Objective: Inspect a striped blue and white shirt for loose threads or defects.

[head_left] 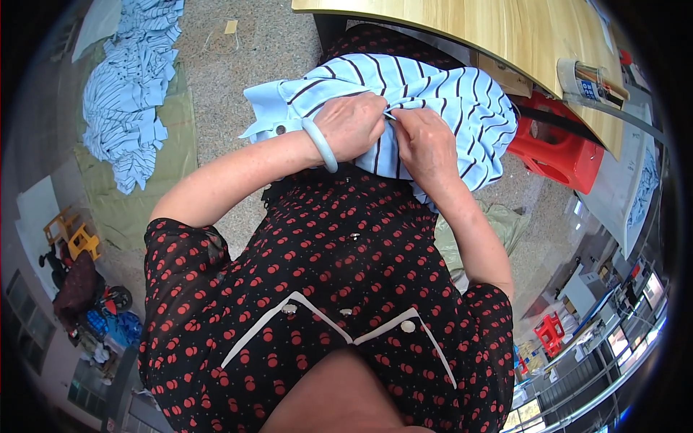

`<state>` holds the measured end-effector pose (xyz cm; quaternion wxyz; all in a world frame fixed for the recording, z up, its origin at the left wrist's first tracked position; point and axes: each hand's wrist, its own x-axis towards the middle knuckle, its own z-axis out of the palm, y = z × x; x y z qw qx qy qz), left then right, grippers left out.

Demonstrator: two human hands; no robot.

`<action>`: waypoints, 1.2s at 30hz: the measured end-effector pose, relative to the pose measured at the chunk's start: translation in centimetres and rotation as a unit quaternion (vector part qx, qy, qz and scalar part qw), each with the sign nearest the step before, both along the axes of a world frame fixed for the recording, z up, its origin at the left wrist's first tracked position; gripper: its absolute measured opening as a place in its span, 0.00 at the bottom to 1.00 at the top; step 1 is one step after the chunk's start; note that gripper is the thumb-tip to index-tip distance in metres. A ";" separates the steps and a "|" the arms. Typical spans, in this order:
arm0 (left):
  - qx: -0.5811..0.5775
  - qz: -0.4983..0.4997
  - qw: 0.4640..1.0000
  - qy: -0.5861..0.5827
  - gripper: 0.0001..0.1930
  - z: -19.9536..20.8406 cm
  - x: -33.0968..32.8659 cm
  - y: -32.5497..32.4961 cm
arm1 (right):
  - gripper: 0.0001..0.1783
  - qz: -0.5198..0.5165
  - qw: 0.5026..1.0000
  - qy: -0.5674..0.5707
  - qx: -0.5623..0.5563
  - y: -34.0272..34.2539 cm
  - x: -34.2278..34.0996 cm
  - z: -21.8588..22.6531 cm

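Note:
Across my lap lies a light-blue shirt [469,108] with dark stripes, its plain collar and a dark button toward the left. My left hand [352,124], with a pale bangle [320,144] at the wrist, is closed on the striped cloth near the middle. Close beside it, my right hand [427,146] pinches a small fold of the same shirt between thumb and fingers. The two hands nearly meet at that fold. Whether anything tiny is held in the fingertips is hidden.
A pile of similar striped garments [130,94] lies on an olive sheet [173,137] at the left. Ahead is a wooden table [462,20] bearing a pen holder [581,81]. Red plastic stools [556,155] stand at the right, under the table's edge.

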<state>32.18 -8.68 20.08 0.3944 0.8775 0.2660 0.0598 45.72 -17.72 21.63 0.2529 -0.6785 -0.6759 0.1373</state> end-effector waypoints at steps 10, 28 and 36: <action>0.008 -0.016 0.998 -0.053 0.06 0.1 -0.4 0.6 | 0.07 0.003 0.999 0.034 0.038 0.1 0.0 -0.4; -0.347 -0.094 0.933 -0.001 0.11 1.7 -2.4 5.0 | 0.05 0.113 0.993 0.044 0.008 1.0 2.1 2.2; -0.220 -0.143 0.962 0.071 0.12 1.9 -0.1 6.3 | 0.07 0.117 0.993 0.021 -0.006 0.4 2.5 2.1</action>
